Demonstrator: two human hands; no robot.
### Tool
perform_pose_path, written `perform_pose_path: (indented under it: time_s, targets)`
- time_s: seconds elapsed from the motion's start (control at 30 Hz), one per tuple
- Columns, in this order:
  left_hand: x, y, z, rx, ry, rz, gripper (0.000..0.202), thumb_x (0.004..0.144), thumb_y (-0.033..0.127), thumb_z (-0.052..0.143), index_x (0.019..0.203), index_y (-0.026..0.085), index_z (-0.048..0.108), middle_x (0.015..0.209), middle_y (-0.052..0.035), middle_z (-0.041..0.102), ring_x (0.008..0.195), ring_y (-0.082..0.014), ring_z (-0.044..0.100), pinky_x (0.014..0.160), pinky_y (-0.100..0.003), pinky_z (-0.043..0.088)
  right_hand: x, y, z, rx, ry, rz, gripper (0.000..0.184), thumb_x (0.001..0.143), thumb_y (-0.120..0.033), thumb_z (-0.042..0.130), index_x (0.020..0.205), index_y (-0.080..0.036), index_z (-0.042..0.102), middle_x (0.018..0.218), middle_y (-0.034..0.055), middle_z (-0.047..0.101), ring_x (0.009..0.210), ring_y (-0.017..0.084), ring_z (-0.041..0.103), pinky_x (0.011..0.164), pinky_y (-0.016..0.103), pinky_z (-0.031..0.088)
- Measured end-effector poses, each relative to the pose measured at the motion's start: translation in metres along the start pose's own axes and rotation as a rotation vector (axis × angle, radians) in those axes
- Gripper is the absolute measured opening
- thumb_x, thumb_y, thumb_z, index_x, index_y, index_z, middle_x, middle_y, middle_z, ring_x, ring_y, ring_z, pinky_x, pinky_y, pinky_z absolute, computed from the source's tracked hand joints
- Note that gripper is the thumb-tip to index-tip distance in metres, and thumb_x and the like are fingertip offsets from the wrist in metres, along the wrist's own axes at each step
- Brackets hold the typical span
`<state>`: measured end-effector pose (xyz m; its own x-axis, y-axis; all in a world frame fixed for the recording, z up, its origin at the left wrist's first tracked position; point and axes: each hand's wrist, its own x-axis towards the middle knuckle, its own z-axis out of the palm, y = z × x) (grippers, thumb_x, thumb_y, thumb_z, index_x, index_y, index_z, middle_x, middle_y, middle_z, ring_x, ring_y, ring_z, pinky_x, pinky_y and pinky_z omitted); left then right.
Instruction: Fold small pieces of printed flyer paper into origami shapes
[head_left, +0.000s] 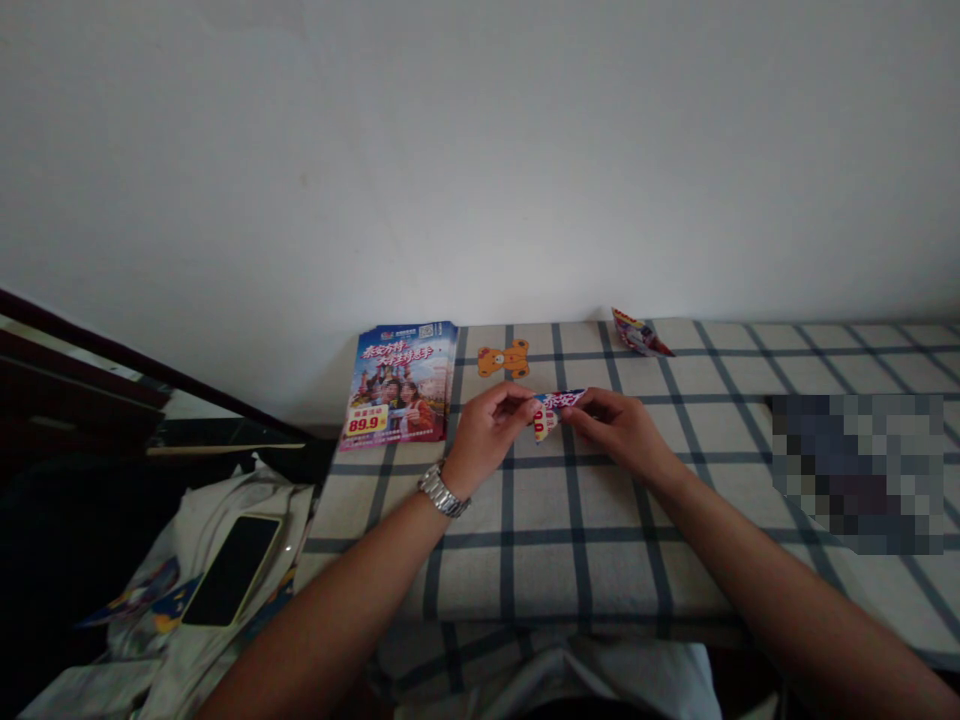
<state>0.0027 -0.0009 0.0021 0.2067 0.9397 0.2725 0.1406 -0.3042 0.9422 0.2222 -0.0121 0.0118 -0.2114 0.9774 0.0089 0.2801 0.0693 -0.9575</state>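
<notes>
Between my two hands is a small folded flyer (pixel 559 402), printed in red, white and purple and creased into a pointed shape. My left hand (pixel 495 420), with a metal watch on the wrist, pinches its left end. The fingers of my right hand (pixel 619 425) are closed on its right side. Both hands are over the checked tablecloth. To their left lies a stack of printed flyers (pixel 397 385), whose top sheet has the same kind of colours and lettering. Farther back on the right, near the wall, stands another folded flyer (pixel 640 335).
An orange bear cutout (pixel 504 358) lies on the checked tablecloth (pixel 517 560) just beyond my hands. A blurred-out dark object (pixel 859 475) is at the right. Off the table's left side, a phone (pixel 234 570) rests on white bags (pixel 161 640). The wall (pixel 480 170) borders the table's back edge.
</notes>
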Motion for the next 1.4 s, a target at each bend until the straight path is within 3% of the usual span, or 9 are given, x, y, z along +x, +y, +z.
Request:
perform_pose_path:
  time_s: [0.23, 0.73, 0.9, 1.2, 1.4]
  targets:
    - [0.000, 0.003, 0.001, 0.015, 0.003, 0.001, 0.023, 0.095, 0.042, 0.071, 0.095, 0.019, 0.072, 0.088, -0.0038, 0.074, 0.077, -0.0150, 0.069, 0.072, -0.026, 0.056, 0.000, 0.001, -0.002, -0.015, -0.014, -0.013, 0.039, 0.089, -0.057, 0.070, 0.079, -0.020, 0.069, 0.064, -0.0010, 0.059, 0.059, 0.014, 0.049, 0.054, 0.027, 0.038]
    - [0.000, 0.002, -0.001, 0.020, 0.007, 0.011, 0.022, 0.095, 0.042, 0.071, 0.096, 0.019, 0.072, 0.091, -0.0041, 0.074, 0.079, -0.0151, 0.069, 0.072, -0.026, 0.055, 0.001, 0.004, -0.007, -0.056, -0.019, 0.005, 0.040, 0.092, -0.058, 0.066, 0.087, -0.019, 0.076, 0.063, -0.0008, 0.059, 0.058, 0.014, 0.049, 0.053, 0.028, 0.034]
    - [0.001, 0.002, -0.002, 0.033, 0.004, 0.028, 0.023, 0.095, 0.043, 0.070, 0.097, 0.020, 0.072, 0.090, -0.0041, 0.074, 0.078, -0.0153, 0.069, 0.070, -0.026, 0.055, 0.002, 0.007, -0.007, 0.027, 0.038, 0.007, 0.039, 0.089, -0.058, 0.071, 0.090, -0.019, 0.076, 0.068, 0.0004, 0.063, 0.060, 0.014, 0.049, 0.053, 0.028, 0.035]
    - [0.001, 0.000, -0.001, 0.027, -0.004, 0.041, 0.020, 0.097, 0.039, 0.070, 0.097, 0.020, 0.072, 0.092, -0.0034, 0.074, 0.081, -0.0146, 0.070, 0.073, -0.025, 0.056, 0.003, 0.009, -0.006, 0.096, 0.011, -0.018, 0.036, 0.090, -0.054, 0.072, 0.084, -0.019, 0.074, 0.063, -0.0018, 0.057, 0.058, 0.012, 0.046, 0.053, 0.027, 0.032]
    - [0.002, -0.001, -0.002, 0.035, 0.006, 0.044, 0.020, 0.096, 0.040, 0.070, 0.098, 0.020, 0.072, 0.091, -0.0032, 0.074, 0.080, -0.0149, 0.069, 0.073, -0.026, 0.056, 0.003, 0.010, -0.008, 0.093, 0.004, -0.009, 0.036, 0.091, -0.055, 0.071, 0.084, -0.020, 0.075, 0.070, 0.0002, 0.063, 0.060, 0.013, 0.048, 0.054, 0.028, 0.034]
